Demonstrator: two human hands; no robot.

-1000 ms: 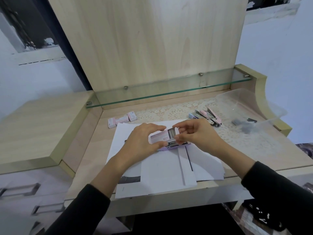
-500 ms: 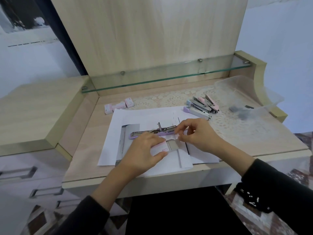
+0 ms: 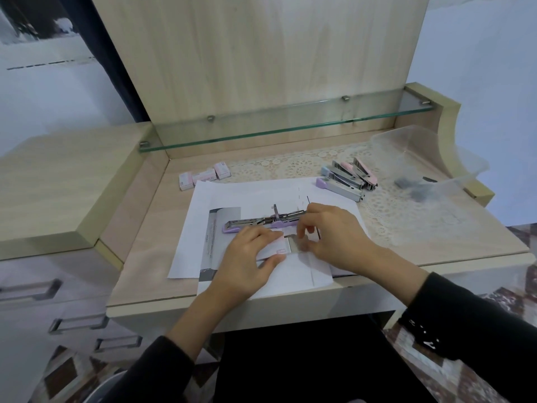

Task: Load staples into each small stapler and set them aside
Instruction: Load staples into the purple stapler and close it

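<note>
staple box now lowered onto the paper; left hand grips it, right hand pinches staples at its open end. the opened purple stapler lies just beyond both hands, seemingly ready for loading.

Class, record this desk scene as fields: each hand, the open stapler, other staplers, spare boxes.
left hand: holds a small staple box
right hand: pinches the staples at its open end
open stapler: purple, lying on the paper beyond the hands
other staplers: clustered back right on the lace mat
spare boxes: three, back left
</note>
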